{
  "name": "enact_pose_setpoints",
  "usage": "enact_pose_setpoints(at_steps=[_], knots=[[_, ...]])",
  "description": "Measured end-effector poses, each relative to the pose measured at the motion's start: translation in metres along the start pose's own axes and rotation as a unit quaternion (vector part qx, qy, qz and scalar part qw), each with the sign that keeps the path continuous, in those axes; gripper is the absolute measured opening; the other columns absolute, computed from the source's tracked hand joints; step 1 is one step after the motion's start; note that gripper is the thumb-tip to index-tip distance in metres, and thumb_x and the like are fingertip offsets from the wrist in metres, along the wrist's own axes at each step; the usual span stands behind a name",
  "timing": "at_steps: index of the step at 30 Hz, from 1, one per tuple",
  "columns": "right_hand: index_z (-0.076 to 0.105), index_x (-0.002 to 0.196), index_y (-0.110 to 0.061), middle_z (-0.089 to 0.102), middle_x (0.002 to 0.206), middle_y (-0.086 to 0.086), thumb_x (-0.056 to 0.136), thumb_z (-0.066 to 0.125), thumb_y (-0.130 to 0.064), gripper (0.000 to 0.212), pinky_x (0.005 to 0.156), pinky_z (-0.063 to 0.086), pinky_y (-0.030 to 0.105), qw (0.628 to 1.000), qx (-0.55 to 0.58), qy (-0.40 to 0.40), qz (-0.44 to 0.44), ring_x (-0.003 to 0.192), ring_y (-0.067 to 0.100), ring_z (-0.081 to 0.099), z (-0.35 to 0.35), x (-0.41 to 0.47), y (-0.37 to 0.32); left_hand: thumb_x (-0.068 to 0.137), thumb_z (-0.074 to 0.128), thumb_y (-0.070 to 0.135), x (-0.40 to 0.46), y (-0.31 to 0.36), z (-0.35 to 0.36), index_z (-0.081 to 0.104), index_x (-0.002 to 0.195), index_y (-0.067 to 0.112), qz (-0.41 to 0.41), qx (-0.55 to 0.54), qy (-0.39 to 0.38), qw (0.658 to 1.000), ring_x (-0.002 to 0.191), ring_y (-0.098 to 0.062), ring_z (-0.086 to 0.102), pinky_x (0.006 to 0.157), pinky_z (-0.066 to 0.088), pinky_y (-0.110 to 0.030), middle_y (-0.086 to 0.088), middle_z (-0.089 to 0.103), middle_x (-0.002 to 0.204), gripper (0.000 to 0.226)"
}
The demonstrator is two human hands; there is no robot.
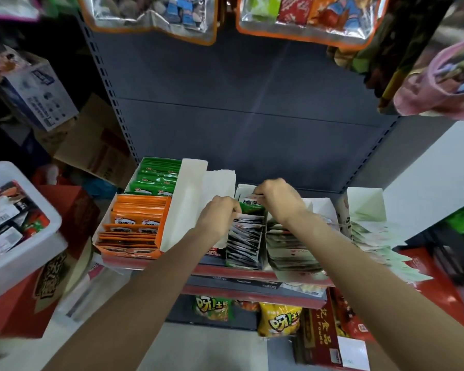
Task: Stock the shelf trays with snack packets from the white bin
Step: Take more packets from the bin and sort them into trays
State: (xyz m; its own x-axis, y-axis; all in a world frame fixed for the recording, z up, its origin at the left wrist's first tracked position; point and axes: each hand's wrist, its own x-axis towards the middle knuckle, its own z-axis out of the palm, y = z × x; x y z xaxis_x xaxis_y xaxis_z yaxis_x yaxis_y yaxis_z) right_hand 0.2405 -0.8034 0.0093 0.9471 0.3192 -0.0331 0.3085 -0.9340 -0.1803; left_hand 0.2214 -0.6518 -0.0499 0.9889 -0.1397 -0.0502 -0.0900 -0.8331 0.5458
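Both my hands are over the middle shelf tray (245,253), a narrow white cardboard tray packed with dark snack packets. My left hand (220,215) and my right hand (276,196) pinch a green-topped snack packet (251,206) from either side at the tray's back end. The white bin (19,253) stands at the far left on a red box, with mixed packets (6,220) inside. An orange tray (134,226) and a green tray (156,178) of packets sit left of the hands. Another full tray (292,250) lies just right.
The dark shelf back panel (252,103) rises behind the trays. Large snack bags (150,17) hang overhead. A pile of pale green packets (375,242) spreads at the right. Chip bags (279,319) and a red box (322,336) sit on the lower shelf.
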Motion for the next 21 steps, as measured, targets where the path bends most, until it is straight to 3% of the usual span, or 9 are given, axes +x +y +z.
enact_pose_setpoints(at_steps=[3, 6, 10, 17, 19, 21], knots=[[0.070, 0.090, -0.011, 0.057, 0.097, 0.014, 0.089, 0.049, -0.006, 0.022, 0.071, 0.043, 0.030, 0.999, 0.023, -0.039, -0.021, 0.093, 0.033, 0.059, 0.014, 0.005, 0.005, 0.091, 0.055, 0.006, -0.001, -0.007, 0.002, 0.072, 0.099, 0.012, -0.010, -0.042, 0.028, 0.999, 0.085, -0.023, 0.065, 0.082, 0.053, -0.036, -0.009, 0.070, 0.095, 0.020], [0.070, 0.090, -0.016, 0.069, 0.096, 0.009, 0.091, 0.052, -0.013, 0.018, 0.080, 0.049, 0.037, 0.998, 0.049, -0.033, -0.026, 0.092, 0.032, 0.062, 0.019, 0.003, 0.014, 0.089, 0.062, 0.007, -0.004, -0.013, -0.001, 0.073, 0.094, 0.011, -0.007, -0.095, 0.051, 0.994, 0.084, -0.016, 0.064, 0.080, 0.050, -0.025, -0.006, 0.072, 0.092, 0.013], [0.072, 0.090, -0.015, 0.072, 0.091, 0.005, 0.086, 0.065, -0.014, 0.008, 0.079, 0.049, 0.034, 0.993, 0.118, 0.013, 0.009, 0.087, 0.025, 0.064, 0.018, 0.002, 0.020, 0.088, 0.062, 0.006, -0.006, -0.012, -0.002, 0.074, 0.094, 0.010, 0.003, -0.111, 0.055, 0.992, 0.083, -0.015, 0.063, 0.081, 0.049, -0.023, -0.006, 0.072, 0.092, 0.014], [0.075, 0.091, -0.016, 0.071, 0.092, 0.007, 0.086, 0.066, -0.015, 0.011, 0.082, 0.050, 0.035, 0.991, 0.117, -0.069, 0.017, 0.088, 0.027, 0.062, 0.027, 0.009, 0.019, 0.088, 0.063, 0.007, -0.006, -0.007, 0.000, 0.073, 0.092, 0.010, -0.038, -0.122, 0.037, 0.991, 0.087, -0.019, 0.065, 0.083, 0.052, -0.028, -0.007, 0.071, 0.092, 0.011], [0.075, 0.091, -0.013, 0.072, 0.091, 0.006, 0.084, 0.069, -0.013, 0.010, 0.081, 0.048, 0.028, 0.987, 0.140, -0.076, 0.017, 0.089, 0.024, 0.063, 0.024, 0.010, 0.020, 0.087, 0.065, 0.008, -0.007, -0.006, -0.001, 0.072, 0.094, 0.009, -0.039, -0.129, 0.029, 0.990, 0.087, -0.017, 0.064, 0.081, 0.050, -0.021, -0.007, 0.071, 0.094, 0.011], [0.075, 0.093, -0.011, 0.072, 0.093, 0.006, 0.083, 0.070, -0.012, 0.011, 0.078, 0.044, 0.020, 0.984, 0.156, -0.086, 0.014, 0.090, 0.020, 0.064, 0.020, 0.009, 0.021, 0.087, 0.065, 0.007, -0.009, -0.006, -0.005, 0.071, 0.099, 0.008, -0.035, -0.137, 0.023, 0.990, 0.085, -0.012, 0.061, 0.072, 0.043, -0.005, -0.006, 0.070, 0.097, 0.013]])
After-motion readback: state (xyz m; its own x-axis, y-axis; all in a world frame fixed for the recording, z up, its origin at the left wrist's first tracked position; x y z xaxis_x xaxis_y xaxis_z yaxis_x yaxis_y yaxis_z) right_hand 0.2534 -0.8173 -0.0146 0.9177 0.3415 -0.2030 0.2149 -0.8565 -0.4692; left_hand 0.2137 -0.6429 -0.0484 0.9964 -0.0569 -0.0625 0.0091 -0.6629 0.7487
